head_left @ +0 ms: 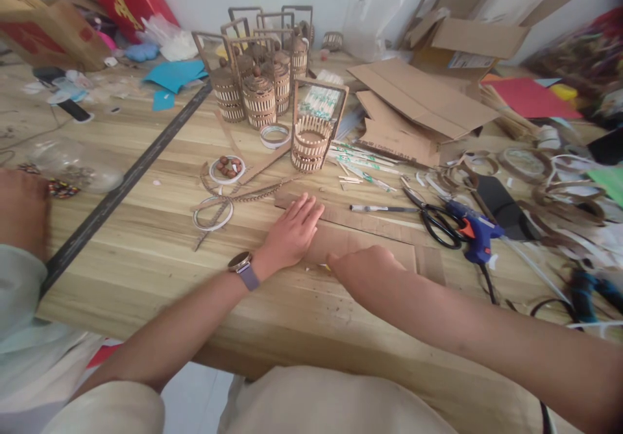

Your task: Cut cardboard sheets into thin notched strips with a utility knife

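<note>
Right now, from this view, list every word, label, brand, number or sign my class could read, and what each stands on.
No text reads clearly enough to quote.
Red panel: gold characters, blurred, partly cut off.
Lower cardboard sheet: small dark print, unreadable.
Open carton: white label, blurred.
Wrapped sticks: green print, too small.
Black strip: pale marks, unreadable.
Left carton: red marking, blurred.

Right hand [365, 270] curled, most fingers out of sight; yellow sliver [325, 266] peeks out, rest covered! Left hand [291, 229] masks part of cardboard [360, 238]. Co-worker's arm [22, 213], blurred, chopped by left edge. Rear baskets [300, 51] half lost behind front baskets [259, 102]! Box label [471, 60]: print too small to read.
</note>
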Demonstrator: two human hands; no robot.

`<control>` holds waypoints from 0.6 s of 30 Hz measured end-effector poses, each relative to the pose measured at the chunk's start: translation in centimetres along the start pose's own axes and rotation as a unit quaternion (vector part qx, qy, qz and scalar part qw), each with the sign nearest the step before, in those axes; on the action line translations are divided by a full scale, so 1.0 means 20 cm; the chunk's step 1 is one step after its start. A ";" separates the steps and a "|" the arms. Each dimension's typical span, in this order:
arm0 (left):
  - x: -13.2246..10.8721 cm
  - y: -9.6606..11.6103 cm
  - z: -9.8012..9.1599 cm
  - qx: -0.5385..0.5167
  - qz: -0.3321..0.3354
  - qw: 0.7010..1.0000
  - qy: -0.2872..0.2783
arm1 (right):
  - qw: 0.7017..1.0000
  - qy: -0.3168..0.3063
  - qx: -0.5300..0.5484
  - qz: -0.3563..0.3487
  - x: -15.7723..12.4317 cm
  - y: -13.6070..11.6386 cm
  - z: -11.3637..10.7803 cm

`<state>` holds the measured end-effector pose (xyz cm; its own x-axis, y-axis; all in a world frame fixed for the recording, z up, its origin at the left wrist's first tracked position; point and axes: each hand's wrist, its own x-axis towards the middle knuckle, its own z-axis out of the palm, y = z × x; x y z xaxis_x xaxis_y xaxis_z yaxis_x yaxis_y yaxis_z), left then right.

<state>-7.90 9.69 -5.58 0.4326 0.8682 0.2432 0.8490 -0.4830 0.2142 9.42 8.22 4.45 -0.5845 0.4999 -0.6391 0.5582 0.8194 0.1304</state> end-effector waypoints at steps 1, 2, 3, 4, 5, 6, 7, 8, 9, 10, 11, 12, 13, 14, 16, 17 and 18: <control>0.00 0.00 0.00 -0.002 0.000 1.000 0.000 | 1.000 0.000 -0.003 0.007 -0.02 0.02 0.03; 0.00 0.00 0.00 -0.004 0.000 1.000 0.001 | 1.000 0.000 -0.007 0.018 -0.05 0.05 0.07; 0.00 0.00 0.00 -0.006 -0.001 1.000 0.002 | 0.999 0.003 -0.015 0.035 -0.08 0.07 0.11; -0.01 0.00 0.00 -0.007 -0.001 1.000 0.003 | 0.998 -0.002 -0.021 0.054 -0.12 0.10 0.15; -0.01 0.00 0.00 -0.006 -0.001 1.000 0.004 | 0.997 -0.005 -0.028 0.072 -0.15 0.13 0.20; -0.01 -0.01 0.01 -0.004 0.000 1.000 0.006 | 0.996 -0.003 -0.031 0.082 -0.19 0.15 0.23; -0.01 -0.01 0.01 -0.002 0.002 1.000 0.007 | 0.996 0.002 -0.033 0.087 -0.22 0.17 0.26; -0.01 -0.01 0.01 0.001 0.004 1.000 0.009 | 0.995 0.007 -0.031 0.093 -0.25 0.20 0.29; 0.00 -0.01 0.01 0.003 0.005 1.000 0.010 | 0.995 0.009 -0.022 0.095 -0.28 0.22 0.31; 0.00 -0.02 0.01 0.005 0.006 1.000 0.009 | 0.995 0.009 -0.005 0.097 -0.31 0.25 0.32; 0.00 -0.02 0.01 0.005 0.008 1.000 0.007 | 0.995 0.010 0.019 0.098 -0.33 0.28 0.34; 0.00 -0.01 0.00 0.006 0.009 1.000 0.004 | 0.993 0.020 0.051 0.100 -0.35 0.31 0.35; 0.00 -0.01 -0.01 0.006 0.010 1.000 0.001 | 0.990 0.039 0.089 0.107 -0.38 0.34 0.37; -0.01 -0.01 -0.01 0.005 0.014 1.000 -0.002 | 0.982 0.067 0.131 0.122 -0.40 0.37 0.40; -0.02 0.00 -0.03 -0.001 0.030 1.000 -0.006 | 0.951 0.131 0.207 0.188 -0.43 0.42 0.48; -0.02 0.01 -0.04 -0.006 0.042 0.999 -0.009 | 0.933 0.150 0.233 0.231 -0.45 0.44 0.52; -0.03 0.01 -0.05 -0.012 0.054 0.998 -0.014 | 0.916 0.162 0.247 0.272 -0.45 0.45 0.57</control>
<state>-8.28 8.99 -4.78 0.5296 0.8136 0.2399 0.7896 -0.5762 0.2108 26.39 7.88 2.81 -0.2396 0.9192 -0.3124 0.9704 0.2366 -0.0479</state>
